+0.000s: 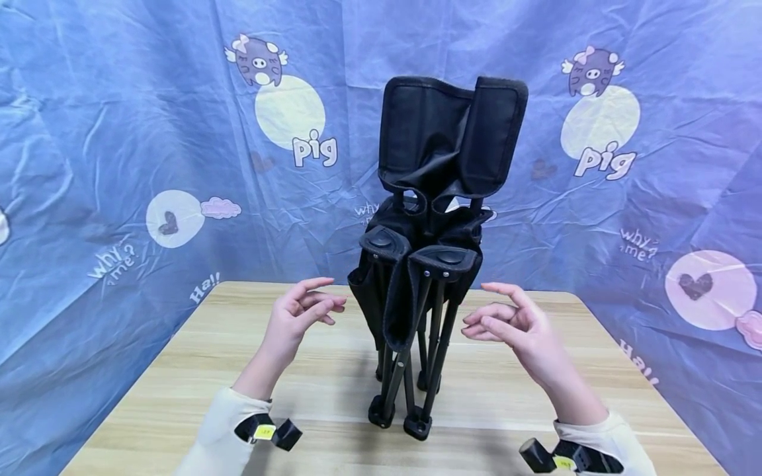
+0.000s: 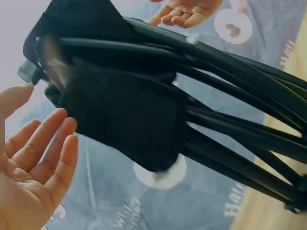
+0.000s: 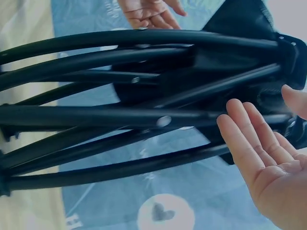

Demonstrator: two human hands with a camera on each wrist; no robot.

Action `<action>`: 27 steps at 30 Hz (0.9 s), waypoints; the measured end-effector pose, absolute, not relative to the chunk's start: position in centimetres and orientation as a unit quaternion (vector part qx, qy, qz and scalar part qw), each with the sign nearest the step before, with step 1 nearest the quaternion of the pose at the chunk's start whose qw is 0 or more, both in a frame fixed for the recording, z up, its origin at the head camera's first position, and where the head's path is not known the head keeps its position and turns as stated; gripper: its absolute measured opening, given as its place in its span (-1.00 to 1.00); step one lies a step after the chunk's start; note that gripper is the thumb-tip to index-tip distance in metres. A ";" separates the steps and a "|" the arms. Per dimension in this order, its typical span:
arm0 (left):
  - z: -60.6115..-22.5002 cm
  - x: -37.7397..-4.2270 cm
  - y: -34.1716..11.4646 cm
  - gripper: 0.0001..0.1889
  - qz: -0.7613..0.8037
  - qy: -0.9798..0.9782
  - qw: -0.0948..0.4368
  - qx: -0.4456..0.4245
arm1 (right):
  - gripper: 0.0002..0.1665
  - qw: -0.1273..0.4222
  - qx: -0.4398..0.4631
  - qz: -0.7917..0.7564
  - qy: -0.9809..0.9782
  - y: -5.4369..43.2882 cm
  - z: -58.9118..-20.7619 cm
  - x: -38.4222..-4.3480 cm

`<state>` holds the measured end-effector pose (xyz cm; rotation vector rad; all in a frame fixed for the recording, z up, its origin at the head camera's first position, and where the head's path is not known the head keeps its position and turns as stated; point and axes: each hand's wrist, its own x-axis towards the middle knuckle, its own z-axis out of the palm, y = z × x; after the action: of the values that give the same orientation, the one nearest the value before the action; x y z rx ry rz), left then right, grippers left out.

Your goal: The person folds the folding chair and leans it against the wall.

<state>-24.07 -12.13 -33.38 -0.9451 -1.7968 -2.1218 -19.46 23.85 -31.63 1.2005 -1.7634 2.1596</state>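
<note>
And there's the blue cloth (image 1: 107, 106), filling the whole background, softly creased and puckered, printed with winged pigs (image 1: 260, 63), pale discs (image 1: 290, 112), hearts (image 1: 169, 223) and bubbly lettering (image 1: 314, 149). In front of it spreads the bench (image 1: 488, 403), smooth-topped, with pale wood grain and rounded far corners. Centre stage, the folding chair (image 1: 430, 259) stands upright on that bench, bunched up narrow, all black fabric and slim tubes. Up top, its backrest (image 1: 425, 125) is creased into two stiff, round-cornered panels with bound edges; lower down, a tongue of cloth (image 1: 395, 317) droops in a rounded fold, and the tubular legs (image 1: 437, 324) cross and fan toward the bench. Here come the cream sleeves (image 1: 220, 423), matte and softly wrinkled, at either side. Out of them reach the left hand (image 1: 300, 314) and the right hand (image 1: 514, 324), flanking the chair, palms turned inward! The fingers on both are relaxed, gently bent, gripping nothing; they sit near the black frame, and whether the right fingertips touch it, I can't tell. Down at the wrists ride small, dark, blocky cameras (image 1: 288, 435). Smaller again, chunky black feet (image 1: 418, 425) cap the legs, and tiny shiny rivets (image 1: 426, 274) dot the armrest.
</note>
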 end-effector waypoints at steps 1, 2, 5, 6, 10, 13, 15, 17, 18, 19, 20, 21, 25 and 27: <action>-33.8 -24.1 -12.3 -0.58 -0.719 -0.611 0.102 -0.315 | -0.39 0.049 0.386 0.709 -0.588 23.9 -32.0 -19.4; -34.2 -24.2 -12.5 -0.59 -0.720 -0.613 0.101 -0.310 | -0.39 0.046 0.377 0.706 -0.598 24.0 -32.4 -19.4; -35.4 -24.4 -13.0 -0.60 -0.721 -0.620 0.094 -0.295 | -0.40 0.033 0.348 0.699 -0.624 24.2 -33.6 -19.3; -35.8 -24.5 -13.1 -0.61 -0.721 -0.623 0.092 -0.289 | -0.40 0.029 0.337 0.698 -0.631 24.2 -34.0 -19.3; -37.4 -24.7 -13.2 -0.69 -0.720 -0.641 0.075 -0.256 | -0.43 0.009 0.285 0.698 -0.658 24.3 -35.5 -19.2; -38.8 -24.8 -13.0 -0.68 -0.717 -0.658 0.045 -0.226 | -0.45 -0.016 0.249 0.697 -0.672 24.3 -36.8 -19.3; -39.8 -24.9 -12.9 -0.62 -0.708 -0.672 0.016 -0.216 | -0.45 -0.042 0.229 0.698 -0.677 24.3 -37.7 -19.4; -40.7 -25.1 -12.9 -0.57 -0.695 -0.684 -0.020 -0.219 | -0.46 -0.070 0.217 0.697 -0.680 24.3 -38.6 -19.4; -41.1 -25.1 -12.9 -0.55 -0.688 -0.690 -0.039 -0.222 | -0.45 -0.084 0.210 0.696 -0.681 24.3 -39.0 -19.5; -41.5 -25.2 -12.9 -0.53 -0.681 -0.693 -0.056 -0.229 | -0.44 -0.097 0.205 0.695 -0.682 24.2 -39.5 -19.5; -41.9 -25.2 -12.8 -0.52 -0.675 -0.696 -0.072 -0.236 | -0.42 -0.109 0.198 0.694 -0.683 24.2 -39.8 -19.4; -42.2 -25.3 -12.8 -0.51 -0.670 -0.697 -0.086 -0.241 | -0.39 -0.119 0.193 0.693 -0.684 24.1 -40.2 -19.4; -43.3 -25.3 -12.6 -0.45 -0.663 -0.696 -0.125 -0.243 | -0.22 -0.151 0.174 0.687 -0.689 23.7 -41.4 -19.4; -43.8 -25.3 -12.5 -0.43 -0.663 -0.696 -0.138 -0.238 | -0.19 -0.165 0.168 0.685 -0.689 23.5 -42.0 -19.3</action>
<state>-25.30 -12.51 -43.78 -0.8225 -2.4013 -2.2889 -19.32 23.49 -41.95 0.5909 -2.4273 2.4118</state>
